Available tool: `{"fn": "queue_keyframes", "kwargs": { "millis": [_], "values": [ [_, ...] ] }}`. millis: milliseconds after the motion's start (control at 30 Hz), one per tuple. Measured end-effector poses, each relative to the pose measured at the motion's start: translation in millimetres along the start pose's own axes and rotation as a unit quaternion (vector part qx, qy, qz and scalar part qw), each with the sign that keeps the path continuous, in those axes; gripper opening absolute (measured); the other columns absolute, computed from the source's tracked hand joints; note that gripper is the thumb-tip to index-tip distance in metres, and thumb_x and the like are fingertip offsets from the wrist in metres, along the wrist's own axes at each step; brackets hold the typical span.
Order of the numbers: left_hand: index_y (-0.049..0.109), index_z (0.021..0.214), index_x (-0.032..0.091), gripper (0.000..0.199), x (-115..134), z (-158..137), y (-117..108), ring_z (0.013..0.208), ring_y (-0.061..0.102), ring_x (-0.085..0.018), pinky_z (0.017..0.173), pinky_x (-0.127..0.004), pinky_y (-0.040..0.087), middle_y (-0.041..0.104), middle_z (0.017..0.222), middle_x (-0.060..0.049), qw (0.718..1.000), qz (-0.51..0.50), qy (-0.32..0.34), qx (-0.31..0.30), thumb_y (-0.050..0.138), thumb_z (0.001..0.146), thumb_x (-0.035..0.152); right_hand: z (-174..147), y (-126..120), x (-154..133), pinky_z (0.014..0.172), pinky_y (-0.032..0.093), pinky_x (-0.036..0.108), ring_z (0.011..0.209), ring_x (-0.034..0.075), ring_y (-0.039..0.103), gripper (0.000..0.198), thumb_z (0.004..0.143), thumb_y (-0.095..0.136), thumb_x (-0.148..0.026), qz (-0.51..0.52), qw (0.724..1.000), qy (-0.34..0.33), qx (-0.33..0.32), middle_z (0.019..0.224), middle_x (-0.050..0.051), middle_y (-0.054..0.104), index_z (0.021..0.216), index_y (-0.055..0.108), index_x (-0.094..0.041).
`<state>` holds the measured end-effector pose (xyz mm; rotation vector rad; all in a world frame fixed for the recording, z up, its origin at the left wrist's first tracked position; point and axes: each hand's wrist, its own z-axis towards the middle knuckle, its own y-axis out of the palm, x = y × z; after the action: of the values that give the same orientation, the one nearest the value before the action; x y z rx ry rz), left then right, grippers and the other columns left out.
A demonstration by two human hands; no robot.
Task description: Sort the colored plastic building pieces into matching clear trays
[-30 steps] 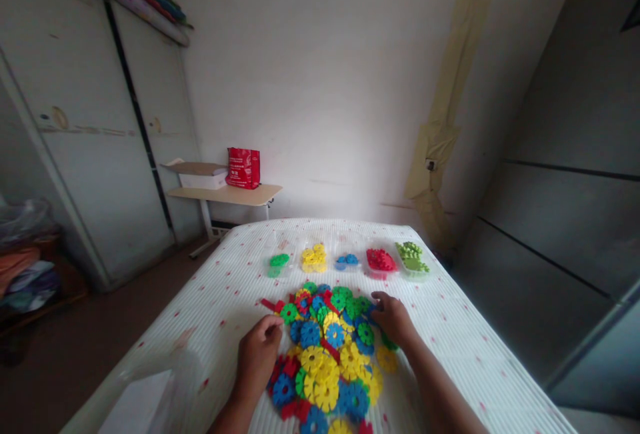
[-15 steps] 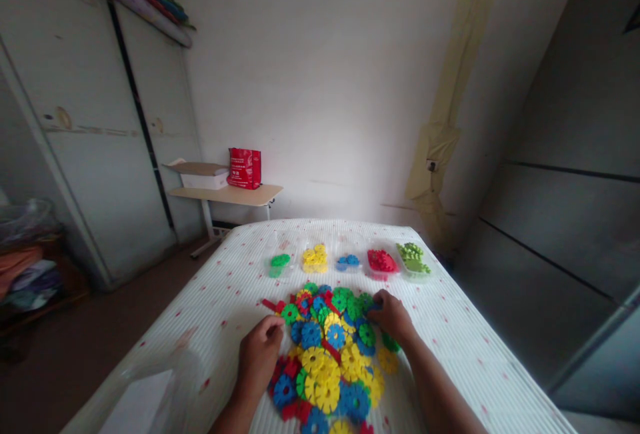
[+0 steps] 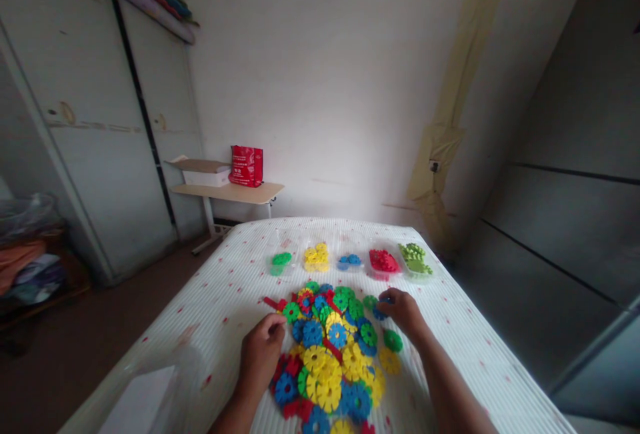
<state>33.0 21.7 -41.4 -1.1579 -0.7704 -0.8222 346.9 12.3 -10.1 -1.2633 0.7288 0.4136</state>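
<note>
A mixed pile of plastic snowflake discs (image 3: 327, 374) in yellow, blue, green and red lies between my hands. My left hand (image 3: 263, 347) rests at the pile's left edge, beside a green disc (image 3: 291, 312). Its fingers are curled together, and whatever they may hold is hidden. At the upper right of the pile, my right hand (image 3: 405, 311) pinches a blue snowflake disc (image 3: 379, 314) between thumb and fingers. A green disc (image 3: 370, 302) lies just left of those fingertips. Another green disc (image 3: 393, 340) lies on the cloth below the hand.
Clear tubs stand in a row behind the pile, with green discs (image 3: 281, 259), yellow discs (image 3: 316, 254), blue discs (image 3: 349, 259), red pieces (image 3: 384, 261) and light green pieces (image 3: 415, 257). A clear plastic container (image 3: 150, 394) is at lower left on the patterned tablecloth (image 3: 225, 307).
My right hand has shifted slightly right, away from the pile, with the blue disc at its fingers. The green discs near it show more fully. My left hand has barely moved.
</note>
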Motion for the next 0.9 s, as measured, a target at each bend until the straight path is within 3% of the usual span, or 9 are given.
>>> {"fn": "queue_keyframes", "kwargs": {
  "millis": [133, 267, 400, 533, 700, 900],
  "values": [
    [0.064, 0.072, 0.02, 0.022, 5, 0, -2, 0.06, 0.061, -0.016, 0.056, -0.023, 0.046, 0.066, 0.061, 0.0, 1.0, 0.004, -0.001, 0.004, 0.046, 0.068, 0.033, 6, -1, -10, 0.053, 0.043, 0.022, 0.057, 0.014, 0.06, 0.019, 0.066, 0.055, -0.023, 0.019, 1.0, -0.004, 0.011, 0.068, 0.003, 0.067, 0.081, 0.063, -0.016],
    [0.063, 0.072, 0.02, 0.021, 5, 0, -2, 0.068, 0.063, -0.018, 0.064, -0.025, 0.047, 0.068, 0.069, -0.001, 1.0, 0.006, 0.004, 0.004, 0.046, 0.068, 0.032, 27, 0, -38, 0.045, 0.04, 0.02, 0.044, 0.01, 0.054, 0.021, 0.068, 0.055, -0.024, 0.028, 0.998, -0.028, 0.044, 0.063, 0.001, 0.065, 0.086, 0.062, -0.015],
    [0.063, 0.074, 0.019, 0.022, 4, 0, -2, 0.071, 0.063, -0.018, 0.068, -0.026, 0.047, 0.069, 0.072, -0.001, 1.0, -0.002, -0.006, -0.006, 0.045, 0.069, 0.031, 65, 0, -68, 0.053, 0.043, 0.021, 0.052, 0.012, 0.059, 0.024, 0.07, 0.057, -0.027, 0.0, 0.993, -0.048, 0.11, 0.07, 0.003, 0.067, 0.091, 0.062, -0.015],
    [0.063, 0.076, 0.019, 0.022, 2, 0, -2, 0.068, 0.062, -0.017, 0.064, -0.024, 0.047, 0.067, 0.069, -0.001, 1.0, -0.011, -0.016, -0.011, 0.044, 0.07, 0.03, 88, 0, -76, 0.065, 0.046, 0.027, 0.073, 0.018, 0.063, 0.035, 0.07, 0.057, -0.028, -0.028, 0.985, -0.048, 0.163, 0.087, 0.008, 0.068, 0.103, 0.059, -0.015],
    [0.063, 0.075, 0.019, 0.02, -2, 1, 0, 0.068, 0.062, -0.016, 0.064, -0.023, 0.047, 0.068, 0.07, -0.001, 1.0, -0.007, -0.006, 0.001, 0.045, 0.071, 0.028, 64, 1, -58, 0.077, 0.044, 0.029, 0.086, 0.021, 0.062, 0.024, 0.072, 0.049, -0.021, -0.063, 0.977, -0.104, 0.173, 0.093, 0.012, 0.067, 0.089, 0.064, -0.014],
    [0.064, 0.078, 0.019, 0.02, -4, 2, 0, 0.074, 0.063, -0.017, 0.073, -0.026, 0.048, 0.07, 0.077, -0.002, 1.0, -0.014, 0.008, 0.018, 0.046, 0.071, 0.026, 2, 7, -8, 0.064, 0.045, 0.026, 0.069, 0.017, 0.062, 0.029, 0.081, 0.038, -0.03, -0.094, 0.969, -0.184, 0.132, 0.082, 0.008, 0.067, 0.079, 0.064, -0.017]
  ]
}}
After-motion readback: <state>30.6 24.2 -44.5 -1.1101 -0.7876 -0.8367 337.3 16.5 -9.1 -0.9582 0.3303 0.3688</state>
